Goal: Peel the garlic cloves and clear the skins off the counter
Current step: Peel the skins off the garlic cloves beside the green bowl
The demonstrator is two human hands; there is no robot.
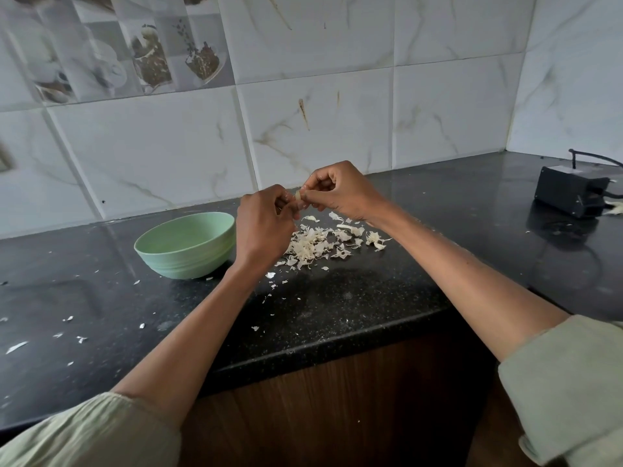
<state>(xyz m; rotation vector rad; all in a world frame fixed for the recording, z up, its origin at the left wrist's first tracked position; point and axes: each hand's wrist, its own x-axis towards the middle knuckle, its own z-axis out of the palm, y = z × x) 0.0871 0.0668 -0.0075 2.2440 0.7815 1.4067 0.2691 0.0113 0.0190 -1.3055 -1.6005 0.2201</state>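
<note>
Both hands meet above the black counter and pinch one small pale garlic clove between them. My left hand holds it from the left with curled fingers. My right hand pinches it from the right with thumb and fingertips. Below the hands lies a heap of papery garlic skins, with one loose clove-like piece behind it. A pale green bowl stands on the counter left of my left hand; its inside is hidden from this angle.
Small skin flakes are scattered across the left and front of the counter. A black box with cables sits at the far right, near more skins. A tiled wall backs the counter, whose front edge runs below my forearms.
</note>
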